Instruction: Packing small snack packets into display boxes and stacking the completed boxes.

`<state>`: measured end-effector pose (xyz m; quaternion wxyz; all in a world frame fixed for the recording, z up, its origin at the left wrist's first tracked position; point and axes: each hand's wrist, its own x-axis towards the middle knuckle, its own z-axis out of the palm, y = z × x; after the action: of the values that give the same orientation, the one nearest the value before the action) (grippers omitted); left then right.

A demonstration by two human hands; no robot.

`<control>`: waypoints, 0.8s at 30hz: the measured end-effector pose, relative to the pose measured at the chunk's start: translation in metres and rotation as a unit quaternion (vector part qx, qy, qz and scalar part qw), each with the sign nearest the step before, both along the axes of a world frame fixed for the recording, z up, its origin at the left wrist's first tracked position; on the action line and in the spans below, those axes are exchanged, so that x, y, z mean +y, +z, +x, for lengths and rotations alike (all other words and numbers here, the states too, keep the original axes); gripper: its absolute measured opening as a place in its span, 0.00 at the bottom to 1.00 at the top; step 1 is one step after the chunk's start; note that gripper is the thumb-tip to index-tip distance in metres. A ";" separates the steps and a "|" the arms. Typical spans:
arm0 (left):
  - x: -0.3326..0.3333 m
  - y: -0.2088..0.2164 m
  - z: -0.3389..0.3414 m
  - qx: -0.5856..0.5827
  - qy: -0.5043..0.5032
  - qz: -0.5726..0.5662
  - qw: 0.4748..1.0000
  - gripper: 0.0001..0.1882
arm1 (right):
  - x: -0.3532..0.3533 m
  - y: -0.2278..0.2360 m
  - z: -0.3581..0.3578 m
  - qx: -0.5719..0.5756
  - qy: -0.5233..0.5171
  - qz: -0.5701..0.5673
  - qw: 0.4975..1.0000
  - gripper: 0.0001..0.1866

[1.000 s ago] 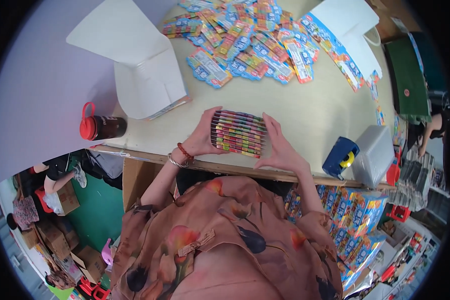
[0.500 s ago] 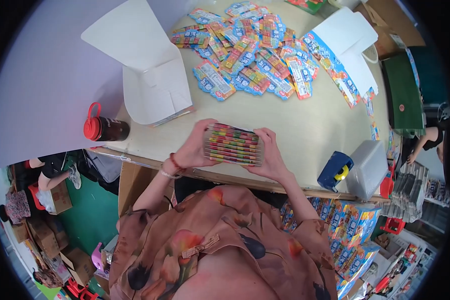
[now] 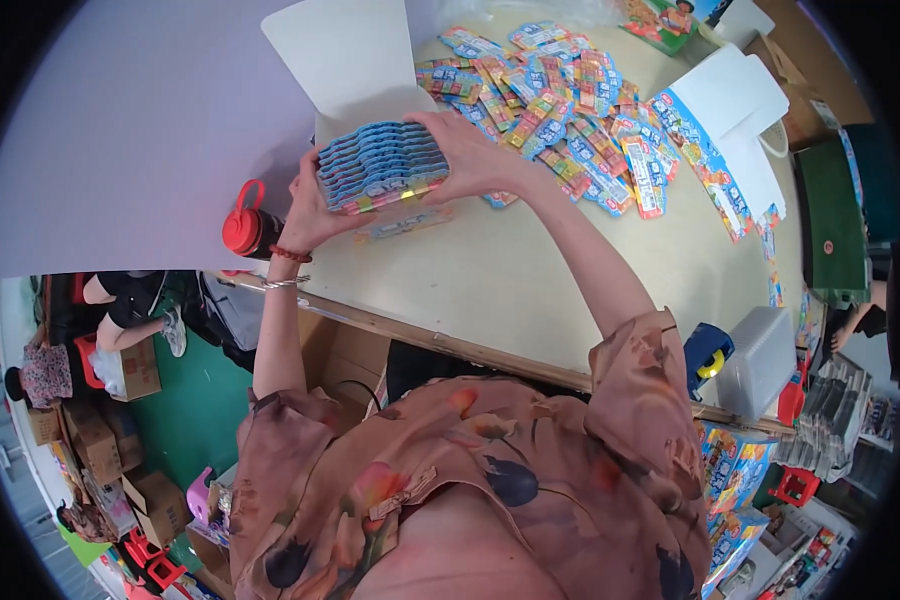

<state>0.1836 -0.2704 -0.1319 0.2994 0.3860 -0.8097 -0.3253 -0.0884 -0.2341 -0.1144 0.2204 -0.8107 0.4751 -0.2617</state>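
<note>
Between my two hands is a stack of candy packs (image 3: 382, 165) with scalloped blue card edges, standing side by side. My left hand (image 3: 312, 212) grips its left end, and my right hand (image 3: 468, 155) closes round the right end. The stack is held over an open display carton (image 3: 340, 50), whose white lid stands upright behind it. Most of the carton's inside is hidden by the stack and my hands. To the right of the carton lies a loose pile of the same colourful packs (image 3: 595, 170).
A dark bottle with a red lid (image 3: 250, 232) stands left of my left wrist. A blue tape dispenser (image 3: 708, 352) and a clear plastic tray (image 3: 757, 360) sit at the table's right edge. Another printed white carton (image 3: 730, 110) lies at the far right. Printed boxes (image 3: 735, 465) are stacked below.
Both hands have carried the stack up and left, from the table's front to over the open carton. The stack has turned, so its blue edges now face up. The view has shifted left.
</note>
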 end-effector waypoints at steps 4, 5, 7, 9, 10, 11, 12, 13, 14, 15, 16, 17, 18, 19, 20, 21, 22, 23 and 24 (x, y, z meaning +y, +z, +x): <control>0.002 0.007 -0.002 -0.022 0.009 -0.025 0.999 0.55 | -0.003 0.010 0.001 0.010 0.000 0.023 1.000 0.50; 0.003 0.009 -0.003 0.034 0.005 0.016 0.999 0.55 | -0.004 0.010 0.001 0.014 0.001 0.018 1.000 0.51; 0.002 0.009 0.002 0.096 0.011 0.073 0.993 0.57 | -0.008 0.009 0.006 0.029 0.008 0.019 0.999 0.52; -0.004 -0.001 0.008 0.036 0.011 0.046 0.998 0.57 | -0.007 0.005 0.009 0.043 0.015 0.018 0.999 0.53; -0.008 -0.009 0.011 -0.022 0.010 0.018 1.000 0.57 | -0.004 -0.004 0.010 0.079 -0.002 0.017 0.997 0.54; -0.013 -0.025 0.014 -0.042 0.004 -0.002 0.999 0.57 | 0.000 -0.013 0.010 0.116 -0.019 0.015 0.993 0.55; -0.009 -0.021 0.010 -0.043 0.005 0.000 0.999 0.57 | 0.007 -0.021 0.008 0.141 -0.025 0.001 0.990 0.54; -0.003 -0.018 0.005 -0.101 -0.006 -0.043 0.994 0.57 | 0.010 -0.029 0.007 0.141 -0.024 0.003 0.990 0.54; 0.000 -0.014 0.001 -0.158 -0.017 -0.085 0.984 0.57 | 0.013 -0.038 0.006 0.142 -0.042 -0.079 0.986 0.51; -0.001 -0.007 -0.001 -0.192 -0.012 -0.046 0.980 0.57 | 0.016 -0.036 0.009 0.142 -0.059 -0.161 0.975 0.48; -0.002 -0.010 -0.001 -0.192 -0.011 -0.043 0.980 0.57 | 0.020 -0.034 0.010 0.142 -0.057 -0.158 0.976 0.48; -0.003 -0.013 -0.001 -0.231 -0.007 -0.024 0.973 0.59 | 0.025 -0.032 0.010 0.115 -0.058 -0.155 0.979 0.37; -0.005 -0.013 0.000 -0.270 -0.002 -0.007 0.963 0.60 | 0.029 -0.026 0.013 0.087 -0.059 -0.154 0.982 0.27; -0.008 -0.012 0.000 -0.300 -0.016 -0.013 0.954 0.64 | 0.031 -0.028 0.016 0.086 -0.057 -0.153 0.983 0.27; -0.007 -0.011 0.001 -0.301 -0.014 -0.012 0.953 0.64 | 0.033 -0.030 0.019 0.128 -0.038 -0.114 0.984 0.17; -0.005 -0.011 -0.002 -0.334 -0.006 -0.019 0.942 0.65 | 0.036 -0.033 0.020 0.171 -0.022 -0.073 0.982 0.08; -0.004 -0.011 -0.004 -0.367 0.002 -0.026 0.930 0.65 | 0.037 -0.038 0.021 0.171 -0.025 -0.072 0.982 0.08; -0.007 -0.010 -0.002 -0.367 -0.001 -0.026 0.930 0.65 | 0.035 -0.043 0.023 0.159 -0.023 -0.103 0.982 0.05; -0.014 -0.008 0.001 -0.313 0.001 0.048 0.949 0.64 | 0.033 -0.043 0.023 0.147 -0.019 -0.136 0.980 0.02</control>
<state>0.1850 -0.2841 -0.1400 0.0127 0.4833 -0.8455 -0.2265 -0.0653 -0.2008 -0.1578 0.0309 -0.8536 0.4776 -0.2057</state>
